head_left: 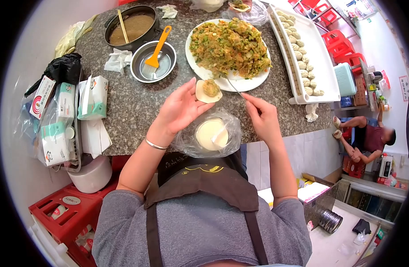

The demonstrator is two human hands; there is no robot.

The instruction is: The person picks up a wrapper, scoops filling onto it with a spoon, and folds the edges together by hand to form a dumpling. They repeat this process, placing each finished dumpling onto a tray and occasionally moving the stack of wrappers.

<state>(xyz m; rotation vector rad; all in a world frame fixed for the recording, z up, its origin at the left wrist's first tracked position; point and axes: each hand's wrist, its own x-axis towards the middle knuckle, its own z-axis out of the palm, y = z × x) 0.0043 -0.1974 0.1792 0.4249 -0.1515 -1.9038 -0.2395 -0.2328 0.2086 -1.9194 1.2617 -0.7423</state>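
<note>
On the fingers of my left hand (180,109), turned palm up, rests a round dough wrapper (206,95) with a lump of filling (210,87) on it. My right hand (261,116) is closed around the handle of a thin metal utensil (234,87). The utensil's far end reaches into the heap of chopped vegetable filling (231,46) and is hidden there, so its shape cannot be made out. A white plate (254,83) carries the heap. Below my hands, a stack of wrappers (212,134) sits in a clear plastic bag (186,141).
A white tray (327,75) with rows of shaped dumplings (298,49) stands right. At left are a metal bowl (139,73) with an orange brush (159,50), a round pan (113,42) with chopsticks, and tissue packs (93,98). Another person's hand (240,5) holds a filled wrapper opposite.
</note>
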